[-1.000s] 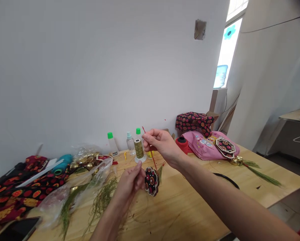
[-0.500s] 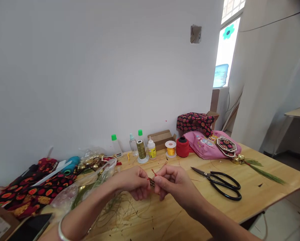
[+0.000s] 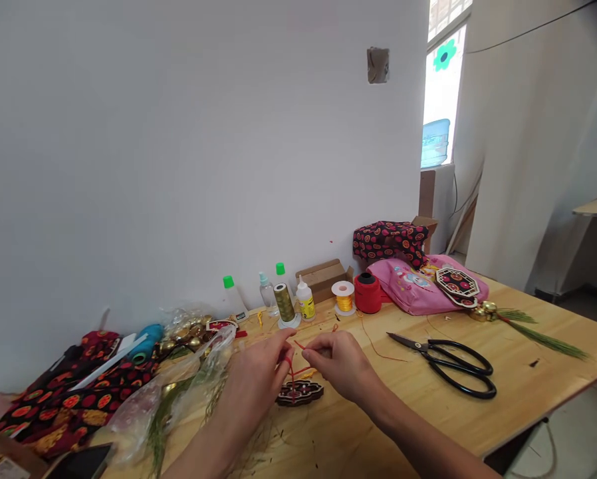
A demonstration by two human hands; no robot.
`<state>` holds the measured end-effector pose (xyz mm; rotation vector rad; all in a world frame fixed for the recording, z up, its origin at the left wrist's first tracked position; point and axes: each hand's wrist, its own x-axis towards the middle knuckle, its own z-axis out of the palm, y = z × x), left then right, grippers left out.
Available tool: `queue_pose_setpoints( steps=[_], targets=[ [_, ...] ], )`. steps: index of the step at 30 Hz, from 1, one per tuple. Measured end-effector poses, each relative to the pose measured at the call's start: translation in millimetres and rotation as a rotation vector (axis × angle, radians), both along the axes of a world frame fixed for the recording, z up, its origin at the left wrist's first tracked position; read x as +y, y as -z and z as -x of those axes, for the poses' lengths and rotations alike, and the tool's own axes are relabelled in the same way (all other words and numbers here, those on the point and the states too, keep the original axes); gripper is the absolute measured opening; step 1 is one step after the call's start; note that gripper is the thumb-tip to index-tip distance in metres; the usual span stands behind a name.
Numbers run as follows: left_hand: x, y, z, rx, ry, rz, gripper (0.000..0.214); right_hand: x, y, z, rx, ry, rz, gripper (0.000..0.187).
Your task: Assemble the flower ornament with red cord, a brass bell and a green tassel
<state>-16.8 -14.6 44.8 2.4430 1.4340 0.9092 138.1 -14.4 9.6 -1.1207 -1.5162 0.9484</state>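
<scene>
My left hand [image 3: 256, 379] and my right hand [image 3: 339, 364] hover close together over the wooden table [image 3: 522, 392], each pinching a thin red cord [image 3: 296, 364] that runs between them. Just below the hands a flower-shaped black ornament with red dots [image 3: 299, 392] lies flat on the table, with the cord leading down to it. Both hands have fingers pressed together on the cord.
Black scissors [image 3: 453, 367] lie to the right. Behind the hands stand an olive thread spool [image 3: 284, 303], a glue bottle [image 3: 306, 300], a yellow spool [image 3: 344, 297] and a red spool [image 3: 367, 293]. A plastic bag of green fibres [image 3: 179, 392] and patterned fabric [image 3: 54, 399] lie left; a pink bag [image 3: 418, 286] sits at the back right.
A second ago my right hand held the cord up high with the ornament dangling. Both hands have come down, and the ornament now rests flat on the table.
</scene>
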Motion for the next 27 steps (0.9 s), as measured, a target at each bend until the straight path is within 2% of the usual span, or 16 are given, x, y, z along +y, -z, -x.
queue_pose_setpoints(
  steps=[3, 5, 9, 11, 14, 16, 17, 20, 22, 24, 26, 27],
  targets=[
    [-3, -1.1, 1, 0.044, 0.030, 0.002, 0.028, 1, -4.4, -2, -0.323, -0.023, -0.082, 0.023],
    [-5, -4.3, 1, 0.124, 0.044, 0.008, 0.021, -1, -8.5, -2, -0.468, -0.047, -0.146, 0.022],
    [-8, -10.8, -1, 0.261, 0.050, 0.077, 0.019, -4, -10.1, -1, -0.542, -0.080, -0.240, 0.019],
    [-8, -12.2, 0, 0.192, 0.003, 0.071, 0.018, -5, -7.3, 0, -0.417, -0.080, -0.220, 0.018],
    [-8, -10.6, 2, 0.072, -0.146, 0.104, 0.016, -8, -2.9, -1, 0.069, -0.068, -0.073, 0.015],
    [-9, -6.8, 3, 0.053, -0.242, 0.198, 0.012, -13, -2.1, -3, 0.389, -0.070, 0.032, 0.019],
    [-11, -4.1, 4, 0.022, -0.268, 0.310, 0.015, -16, -2.1, -4, 0.494, -0.074, 0.066, 0.020],
    [-19, 5.9, 7, -0.160, -0.256, 0.803, 0.027, -31, -0.5, -9, 0.632, -0.104, 0.092, 0.020],
    [-28, 13.6, 9, -0.411, -0.217, 1.088, 0.028, -42, 5.0, -11, 0.674, -0.157, 0.082, 0.017],
    [-37, 22.7, 11, -0.798, -0.209, 1.192, 0.021, -53, 14.5, -12, 0.713, -0.262, 0.074, 0.015],
    [-45, 33.2, 13, -1.218, -0.243, 1.232, 0.008, -62, 25.3, -12, 0.722, -0.408, 0.096, 0.014],
    [-47, 38.5, 14, -1.351, -0.274, 1.230, 0.006, -66, 30.2, -12, 0.693, -0.468, 0.110, 0.014]
  ],
)
